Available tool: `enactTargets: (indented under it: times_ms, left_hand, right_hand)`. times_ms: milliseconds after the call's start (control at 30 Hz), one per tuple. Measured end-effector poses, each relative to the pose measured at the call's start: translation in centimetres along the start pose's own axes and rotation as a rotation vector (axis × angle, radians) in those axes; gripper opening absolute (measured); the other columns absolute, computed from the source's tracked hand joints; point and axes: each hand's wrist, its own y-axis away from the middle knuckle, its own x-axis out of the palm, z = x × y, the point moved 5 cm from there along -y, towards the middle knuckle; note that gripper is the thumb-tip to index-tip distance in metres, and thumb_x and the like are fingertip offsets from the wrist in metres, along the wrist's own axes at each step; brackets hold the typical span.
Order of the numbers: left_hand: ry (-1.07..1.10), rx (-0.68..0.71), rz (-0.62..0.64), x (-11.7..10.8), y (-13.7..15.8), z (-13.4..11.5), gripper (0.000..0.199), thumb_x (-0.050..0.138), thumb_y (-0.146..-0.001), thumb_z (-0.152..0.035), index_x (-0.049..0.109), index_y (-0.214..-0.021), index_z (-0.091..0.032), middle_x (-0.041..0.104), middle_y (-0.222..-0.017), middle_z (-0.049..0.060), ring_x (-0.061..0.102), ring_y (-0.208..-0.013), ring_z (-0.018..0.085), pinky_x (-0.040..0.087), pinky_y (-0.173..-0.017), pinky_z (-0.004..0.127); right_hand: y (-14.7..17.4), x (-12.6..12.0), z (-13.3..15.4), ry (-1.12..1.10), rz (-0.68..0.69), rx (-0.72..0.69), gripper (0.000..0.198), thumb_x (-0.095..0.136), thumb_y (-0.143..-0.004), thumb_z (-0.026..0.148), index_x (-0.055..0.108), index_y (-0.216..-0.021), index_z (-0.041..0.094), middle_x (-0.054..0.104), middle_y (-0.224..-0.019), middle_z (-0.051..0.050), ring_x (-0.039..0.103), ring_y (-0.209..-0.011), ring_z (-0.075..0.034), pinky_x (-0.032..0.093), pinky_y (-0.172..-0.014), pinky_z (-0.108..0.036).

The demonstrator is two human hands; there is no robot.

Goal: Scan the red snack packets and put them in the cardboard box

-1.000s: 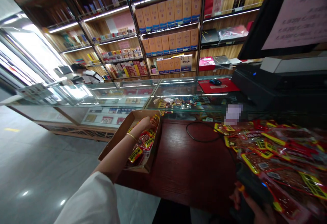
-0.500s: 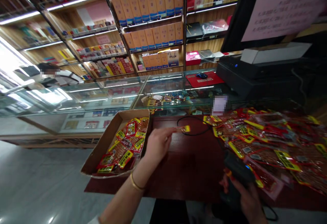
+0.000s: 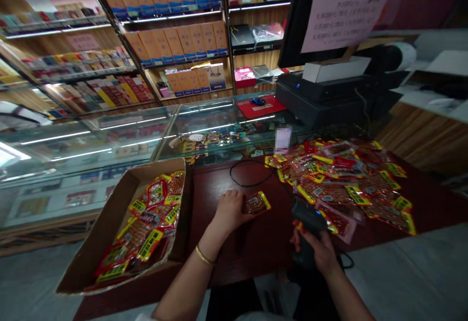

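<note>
Barcode scanner (image 3: 307, 216) gripped in the right hand (image 3: 319, 249), wrapped right round it. Bit farther out, one snack packet (image 3: 257, 203) is pinched at its left end by the left hand (image 3: 229, 211), def the closer one. It's held just right of that hand, long axis roughly sideways. More packets (image 3: 338, 172) are piled beyond the scanner.

glossy plastic packet (image 3: 258, 203), shiny plastic packet heap (image 3: 340, 172), matt brown cardboard box (image 3: 104, 221), smooth reddish wood-look desk (image 3: 270, 235) with a soft sheen, matt black plastic scanner (image 3: 309, 216), polished gold-toned metal bangle (image 3: 203, 255), glossy glass display case (image 3: 137, 125), matt paper sheet (image 3: 341, 11)
</note>
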Motion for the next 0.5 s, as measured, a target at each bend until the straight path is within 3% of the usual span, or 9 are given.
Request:
enactTargets:
  times_ms: [100,200,267,367,500]
  left_hand:
    - [0.102,0.020,0.125,1.1,-1.3,-0.5,0.036,0.085,-0.074,-0.034,0.071,-0.104,-0.020,0.078,-0.104,0.013,0.073,-0.100,0.033,0.055,-0.086,0.039]
    - [0.365,0.050,0.087,1.6,-1.3,-0.2,0.031,0.074,-0.082,-0.026,0.070,-0.113,-0.020,0.078,-0.111,0.009,0.073,-0.100,0.027,0.056,-0.087,0.034]
    - [0.601,0.054,0.083,2.0,-1.0,0.6,0.040,0.066,-0.084,-0.019,0.065,-0.124,-0.019,0.077,-0.117,0.009,0.073,-0.102,0.025,0.056,-0.089,0.034]
    - [0.875,0.075,0.153,2.5,-0.6,1.6,0.059,0.061,-0.080,-0.010,0.057,-0.139,-0.016,0.075,-0.124,0.009,0.071,-0.106,0.022,0.057,-0.091,0.031]
    - [0.997,0.122,0.256,2.2,-0.6,1.9,0.077,0.062,-0.075,-0.008,0.051,-0.151,-0.014,0.073,-0.130,0.010,0.071,-0.109,0.024,0.056,-0.095,0.032]
  right_hand:
    - [-0.1,0.5,0.5,0.020,0.001,0.001,0.043,0.084,-0.077,0.057,0.074,-0.092,0.018,0.067,-0.058,0.001,0.060,-0.043,-0.016,0.059,-0.057,-0.034]
    - [0.0,1.0,0.7,0.066,-0.019,0.008,0.046,0.083,-0.076,0.060,0.074,-0.094,0.018,0.064,-0.056,0.003,0.059,-0.042,-0.015,0.059,-0.059,-0.034]
    - [0.4,1.4,0.8,0.168,-0.059,0.024,0.052,0.082,-0.074,0.065,0.074,-0.092,0.017,0.064,-0.055,0.002,0.058,-0.042,-0.015,0.057,-0.054,-0.032]
    - [1.4,2.3,1.4,0.451,-0.069,0.037,0.053,0.075,-0.077,0.070,0.073,-0.076,0.017,0.066,-0.054,-0.003,0.063,-0.046,-0.019,0.051,-0.048,-0.029]
    - [2.7,3.2,3.4,0.768,-0.019,-0.048,0.045,0.071,-0.082,0.064,0.073,-0.071,0.020,0.070,-0.056,-0.006,0.068,-0.052,-0.023,0.053,-0.051,-0.030]
